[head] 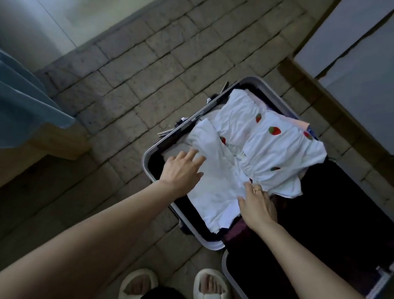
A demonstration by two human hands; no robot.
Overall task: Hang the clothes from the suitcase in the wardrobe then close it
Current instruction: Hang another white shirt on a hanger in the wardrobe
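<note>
The left hand (pixel 182 169) lies flat on the near-left part of the white strawberry-print garment (pixel 245 153), fingers straight and spread, holding nothing. The right hand (pixel 257 205) rests on the near edge of the same garment; its fingers are extended onto the cloth, and the frame does not show whether they pinch the fabric. A ring (pixel 257 190) sits on one finger of the right hand. Both forearms reach in from the lower edge of the view.

The garment lies spread and creased inside the left half of the open suitcase (pixel 148 162), covering most of that half. Red strawberry motifs are scattered across the far part of the garment. A pink cloth (pixel 298 123) shows at the far edge of the garment, partly under it. The right half of the suitcase is dark-lined, and its contents cannot be made out.

The suitcase rests on the brick-pattern floor (pixel 131 78). Near the suitcase, at the bottom of the view, two feet in pale slippers (pixel 210 292) stand on the floor. Left of the suitcase, well apart from it, a blue cloth (pixel 13 102) hangs over a wooden edge. Beyond the suitcase, to the right, stand pale panels (pixel 368 59) above a wooden base; what they belong to cannot be told.
</note>
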